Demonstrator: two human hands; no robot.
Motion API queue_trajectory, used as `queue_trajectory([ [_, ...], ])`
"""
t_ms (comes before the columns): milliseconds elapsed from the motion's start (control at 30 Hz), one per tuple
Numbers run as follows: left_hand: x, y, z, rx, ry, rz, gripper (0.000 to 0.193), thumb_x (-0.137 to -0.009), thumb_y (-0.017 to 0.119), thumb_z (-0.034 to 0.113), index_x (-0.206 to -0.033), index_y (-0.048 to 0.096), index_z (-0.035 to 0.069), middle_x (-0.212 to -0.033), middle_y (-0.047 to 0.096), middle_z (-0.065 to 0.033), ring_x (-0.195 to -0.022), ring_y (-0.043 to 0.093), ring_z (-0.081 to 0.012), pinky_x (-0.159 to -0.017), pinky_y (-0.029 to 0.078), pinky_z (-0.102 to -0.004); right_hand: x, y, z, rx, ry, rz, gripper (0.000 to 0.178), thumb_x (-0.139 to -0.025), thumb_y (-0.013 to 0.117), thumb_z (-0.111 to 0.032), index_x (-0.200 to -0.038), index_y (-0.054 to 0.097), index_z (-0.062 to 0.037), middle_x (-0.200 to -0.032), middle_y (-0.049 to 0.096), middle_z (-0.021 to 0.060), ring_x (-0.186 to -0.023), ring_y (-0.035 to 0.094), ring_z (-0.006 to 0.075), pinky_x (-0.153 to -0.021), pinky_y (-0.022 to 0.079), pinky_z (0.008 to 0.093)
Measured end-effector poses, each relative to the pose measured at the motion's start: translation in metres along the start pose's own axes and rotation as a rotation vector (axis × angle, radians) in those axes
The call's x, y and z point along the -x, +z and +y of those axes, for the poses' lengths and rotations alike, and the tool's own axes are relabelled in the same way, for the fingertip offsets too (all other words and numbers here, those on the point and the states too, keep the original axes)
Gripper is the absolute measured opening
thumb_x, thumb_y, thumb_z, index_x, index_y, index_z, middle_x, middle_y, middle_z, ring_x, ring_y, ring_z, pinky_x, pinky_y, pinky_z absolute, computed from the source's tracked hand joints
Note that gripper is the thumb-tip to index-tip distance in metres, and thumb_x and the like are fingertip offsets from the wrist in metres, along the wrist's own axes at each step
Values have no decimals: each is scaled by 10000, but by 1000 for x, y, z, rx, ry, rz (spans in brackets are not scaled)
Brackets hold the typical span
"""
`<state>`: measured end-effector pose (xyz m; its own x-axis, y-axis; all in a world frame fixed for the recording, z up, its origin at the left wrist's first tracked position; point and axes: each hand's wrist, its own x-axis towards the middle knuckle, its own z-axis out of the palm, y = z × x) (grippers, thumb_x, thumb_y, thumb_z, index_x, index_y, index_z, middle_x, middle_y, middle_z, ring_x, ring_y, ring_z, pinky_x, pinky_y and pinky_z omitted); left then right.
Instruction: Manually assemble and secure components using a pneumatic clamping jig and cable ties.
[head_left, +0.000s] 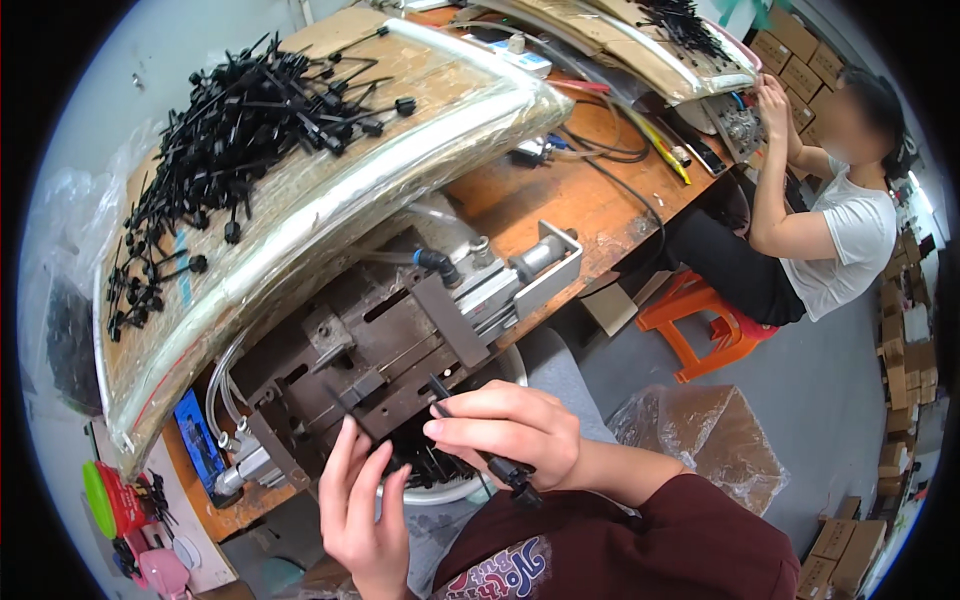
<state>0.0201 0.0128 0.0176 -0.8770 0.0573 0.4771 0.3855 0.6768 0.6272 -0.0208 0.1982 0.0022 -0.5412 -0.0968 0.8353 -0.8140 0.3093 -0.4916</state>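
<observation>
My right hand [510, 430] is closed around several black cable ties [515, 480] with chunky heads. One dark end sticks up past its fingertips, and the heads hang below the palm. My left hand [365, 520] has its fingers stretched out and apart at the machine's near edge. A thin dark strip [338, 398] lies by its index fingertip; whether they touch is hard to tell. Both hands are in front of a brown metal fixture [395, 335] with slots and small blocks. Below it, more black ties [425, 460] fill a white tub [465, 490], partly hidden by my hands.
A heap of black ties [240, 130] covers a plastic-wrapped cardboard board [430, 150] above the machine. Air cylinders [545, 262] and hoses flank the fixture. A lit phone [200, 450] stands at left. At right a person [820, 220] sits on an orange stool [700, 325], working at another machine.
</observation>
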Motion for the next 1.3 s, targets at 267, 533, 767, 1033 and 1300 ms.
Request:
queue_trajectory([
  [267,-12,1,-11,-259,146,-156,251,-776,758,88,-993,689,-17,-1246,647,-199,-875,706,-286,-830,573,-362,-6,-4,-14,47,80,-157,355,-704,838,-80,-1045,744,-58,-898,677,67,-706,674,194,-593,545,298],
  [533,-19,1,-15,-259,165,-114,249,-744,774,84,-973,698,19,-1239,666,-139,-731,683,-226,-676,548,-307,-5,-5,-18,160,120,-149,347,-667,857,-58,-1000,763,-83,-845,687,33,-674,665,167,-564,516,280],
  [767,-15,-3,-16,-293,95,-180,260,-757,774,100,-999,706,31,-1241,668,-121,-691,675,-198,-625,531,-282,2,0,-13,238,72,-130,356,-680,872,-51,-1013,746,-69,-817,670,38,-636,632,161,-543,510,282],
  [1033,-2,-23,9,619,-48,-237,468,-653,918,123,-1038,701,-30,-1009,720,-149,-767,717,-200,-683,580,-280,6,9,-8,305,-98,-228,456,-652,762,57,-1105,714,30,-890,673,96,-584,592,162,-502,460,270],
  [1300,-1,-25,-2,220,33,-22,353,-643,885,61,-972,759,40,-947,693,-94,-792,675,-183,-693,571,-264,1,17,-14,315,69,-119,371,-738,780,107,-1084,703,-4,-1009,702,126,-791,701,215,-679,587,300],
])
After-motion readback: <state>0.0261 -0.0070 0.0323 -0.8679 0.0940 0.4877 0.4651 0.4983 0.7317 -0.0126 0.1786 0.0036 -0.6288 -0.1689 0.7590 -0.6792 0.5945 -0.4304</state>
